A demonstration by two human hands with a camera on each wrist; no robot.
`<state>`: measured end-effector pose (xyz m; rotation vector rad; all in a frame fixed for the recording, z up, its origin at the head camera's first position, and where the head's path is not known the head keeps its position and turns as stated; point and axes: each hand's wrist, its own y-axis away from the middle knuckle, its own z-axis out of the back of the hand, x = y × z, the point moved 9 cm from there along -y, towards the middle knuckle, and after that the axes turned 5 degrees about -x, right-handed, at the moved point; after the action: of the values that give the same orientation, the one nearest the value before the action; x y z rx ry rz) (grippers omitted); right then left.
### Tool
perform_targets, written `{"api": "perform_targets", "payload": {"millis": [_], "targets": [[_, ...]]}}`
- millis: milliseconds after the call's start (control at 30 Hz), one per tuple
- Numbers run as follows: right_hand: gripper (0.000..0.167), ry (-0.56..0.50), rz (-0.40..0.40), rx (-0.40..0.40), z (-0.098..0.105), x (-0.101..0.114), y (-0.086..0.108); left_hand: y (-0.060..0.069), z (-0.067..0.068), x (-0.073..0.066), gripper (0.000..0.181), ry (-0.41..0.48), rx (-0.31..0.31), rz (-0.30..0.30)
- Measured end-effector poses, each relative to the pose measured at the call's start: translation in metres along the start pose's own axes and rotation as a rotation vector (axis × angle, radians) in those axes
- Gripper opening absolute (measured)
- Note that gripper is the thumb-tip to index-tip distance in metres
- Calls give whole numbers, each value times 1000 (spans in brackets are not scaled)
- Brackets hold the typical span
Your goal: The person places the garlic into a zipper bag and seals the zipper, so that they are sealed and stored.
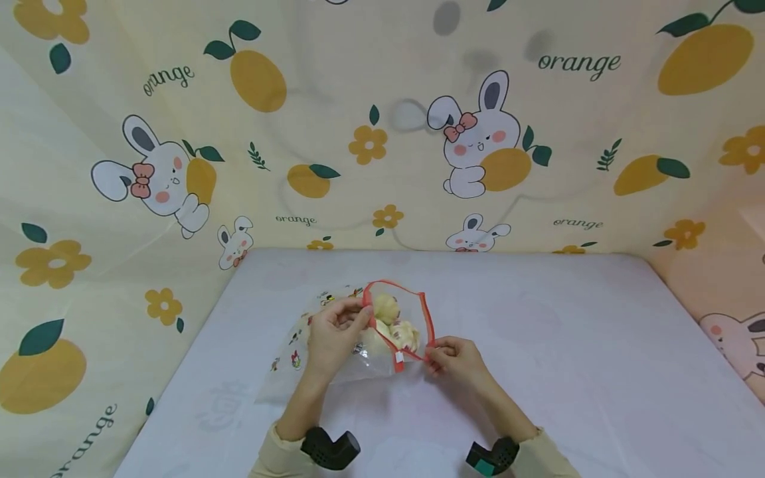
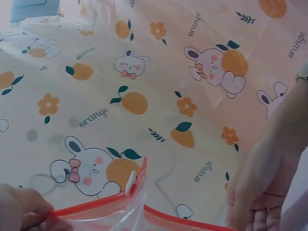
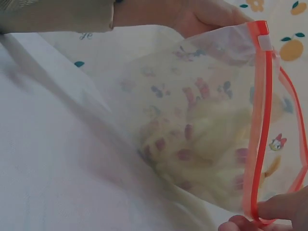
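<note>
Nearest, the right hand point(image 1: 457, 358) pinches the red edging point(image 1: 428, 318) at a corner of the bag's mouth, beside the white slider point(image 1: 399, 357); the left hand point(image 1: 337, 333) grips the opposite side of that rim. Between and beyond them the clear bag point(image 1: 287, 378) lies on the white table point(image 1: 568, 365), its mouth spread, with pale toys point(image 1: 406, 335) inside. Handling this rim well probably calls for light, even tension, fingertips on the stiffer edging rather than the thin plastic, and toys clear of the track. Behind hangs a patterned cloth point(image 1: 335, 86).
</note>
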<state>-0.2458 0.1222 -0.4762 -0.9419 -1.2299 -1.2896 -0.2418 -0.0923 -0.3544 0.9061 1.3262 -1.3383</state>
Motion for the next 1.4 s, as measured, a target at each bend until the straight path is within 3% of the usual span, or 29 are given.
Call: {"api": "perform_targets", "payload": {"millis": [233,767,1067,1400], "targets": [[31,-28,-14,-35,4,-2,-2,4,-11,-5,14,-25,47,-77],[31,-50,-28,-102,13,2,-1,14,-37,8,16,-122,218,-31],[30,-44,-22,-104,15,6,-1,18,-54,11,17,-137,293,-68],[31,-15,-15,-101,16,7,0,22,-68,24,16,-169,333,-82]]}}
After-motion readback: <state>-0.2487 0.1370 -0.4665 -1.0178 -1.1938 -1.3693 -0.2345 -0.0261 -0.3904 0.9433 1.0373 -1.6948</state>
